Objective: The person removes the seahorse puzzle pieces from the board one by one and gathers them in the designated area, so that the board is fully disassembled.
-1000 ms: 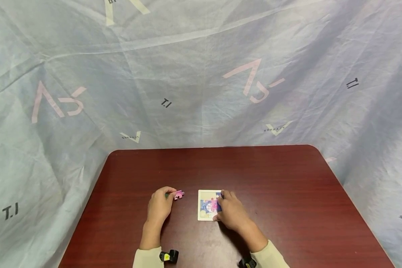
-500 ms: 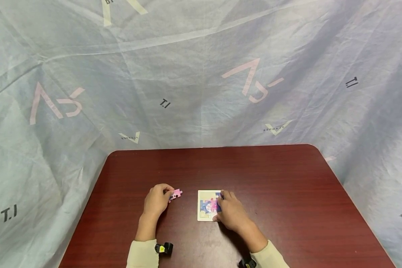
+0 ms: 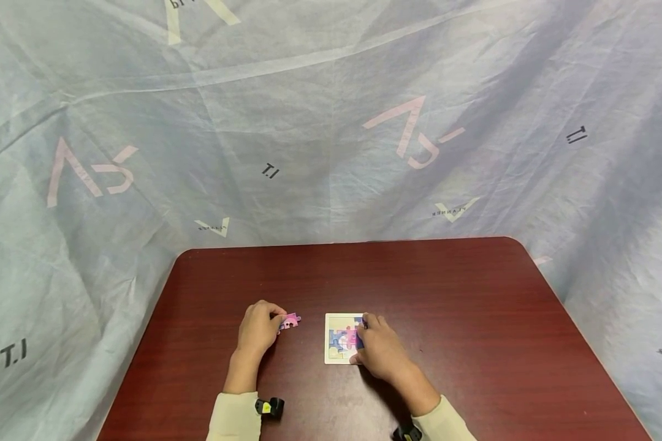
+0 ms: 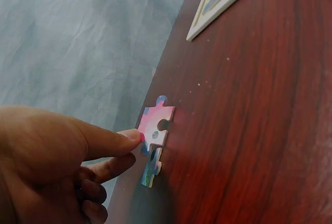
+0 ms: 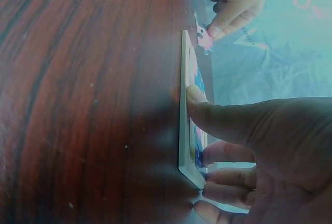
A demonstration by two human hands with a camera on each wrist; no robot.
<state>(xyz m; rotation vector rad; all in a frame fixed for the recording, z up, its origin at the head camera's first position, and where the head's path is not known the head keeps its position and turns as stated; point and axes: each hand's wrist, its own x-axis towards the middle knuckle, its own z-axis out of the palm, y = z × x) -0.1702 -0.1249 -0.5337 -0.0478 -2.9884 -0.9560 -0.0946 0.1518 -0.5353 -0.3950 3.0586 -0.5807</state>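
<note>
My left hand (image 3: 257,331) pinches a pink jigsaw puzzle piece (image 4: 155,123) between thumb and index finger, left of the puzzle board. A second piece, blue and green (image 4: 151,169), lies just under it in the left wrist view, partly covered by the pink one. The square puzzle board (image 3: 342,321) has a cream rim, with pink, blue and white pieces fitted in its lower part and a bare beige area at the upper left. Across its right side, my right hand (image 3: 385,349) grips the board, thumb at the near edge and fingers toward the far right corner, hiding that side.
Both hands work over a dark red wooden table (image 3: 452,288) with rounded far corners. A grey-blue cloth (image 3: 309,122) with printed marks hangs behind and around it. Black cameras (image 3: 269,407) are strapped at the wrists.
The left hand has shifted slightly left and away from me with the pink piece, then turned it a little. The green bit seen by its fingers is now hidden. The right hand stays put.
</note>
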